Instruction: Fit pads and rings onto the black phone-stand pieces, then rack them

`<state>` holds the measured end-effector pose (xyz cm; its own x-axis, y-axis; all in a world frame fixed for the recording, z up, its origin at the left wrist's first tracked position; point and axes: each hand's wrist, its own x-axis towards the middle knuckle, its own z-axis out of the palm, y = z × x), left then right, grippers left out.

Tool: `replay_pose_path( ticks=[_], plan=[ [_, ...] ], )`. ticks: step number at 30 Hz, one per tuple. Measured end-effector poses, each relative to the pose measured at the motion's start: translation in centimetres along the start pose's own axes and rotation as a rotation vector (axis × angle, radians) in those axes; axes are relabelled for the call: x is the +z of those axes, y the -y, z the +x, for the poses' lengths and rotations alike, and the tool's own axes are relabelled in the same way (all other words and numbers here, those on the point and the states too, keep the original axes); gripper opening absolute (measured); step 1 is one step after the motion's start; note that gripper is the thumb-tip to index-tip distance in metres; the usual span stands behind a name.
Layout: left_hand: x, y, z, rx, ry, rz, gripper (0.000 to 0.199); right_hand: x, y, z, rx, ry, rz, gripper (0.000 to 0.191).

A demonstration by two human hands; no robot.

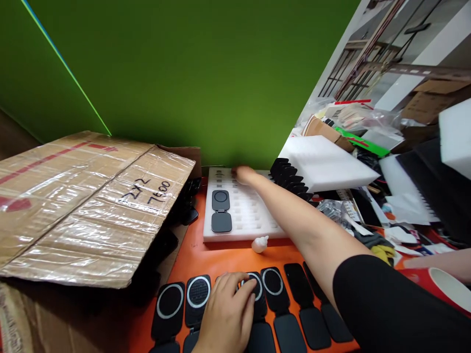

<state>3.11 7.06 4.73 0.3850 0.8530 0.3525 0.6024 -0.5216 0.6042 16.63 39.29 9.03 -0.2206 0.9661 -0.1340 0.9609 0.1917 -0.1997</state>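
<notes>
A row of black folding pads with pale rings (pixel 273 282) lies on the orange table (pixel 198 257). My left hand (pixel 228 309) rests over the middle of that row, fingers bent and close together; what is under them is hidden. My right hand (pixel 245 175), blurred, reaches to the back of the white foam tray (pixel 250 211), over its slots. Whether it holds anything does not show. One unfolded dark pad (pixel 221 199) lies on the tray's left part. A small white dropper bottle (pixel 259 244) stands in front of the tray.
A large wrapped cardboard box (pixel 91 206) takes up the left side. Black pieces (pixel 287 174) stand in a row right of the tray, beside a white foam block (pixel 326 162). A red container (pixel 437 287) sits at the right. Behind rises a green wall (pixel 184 73).
</notes>
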Motion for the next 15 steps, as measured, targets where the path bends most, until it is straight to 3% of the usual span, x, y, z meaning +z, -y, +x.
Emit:
replay_pose_path(
  ticks=[6,11,15],
  plan=[
    [-0.2,0.2,0.6,-0.050,0.006,0.031,0.026,-0.6,0.1,0.6,-0.013,0.016,0.012,0.016],
    [-0.7,1.2,1.9,-0.070,-0.065,0.054,0.023,-2.0,-0.8,-0.1,-0.057,-0.123,0.057,0.033],
    [-0.7,1.6,2.8,-0.095,-0.114,0.041,0.023,-2.7,-0.7,-1.4,-0.126,-0.102,0.014,0.036]
  ],
)
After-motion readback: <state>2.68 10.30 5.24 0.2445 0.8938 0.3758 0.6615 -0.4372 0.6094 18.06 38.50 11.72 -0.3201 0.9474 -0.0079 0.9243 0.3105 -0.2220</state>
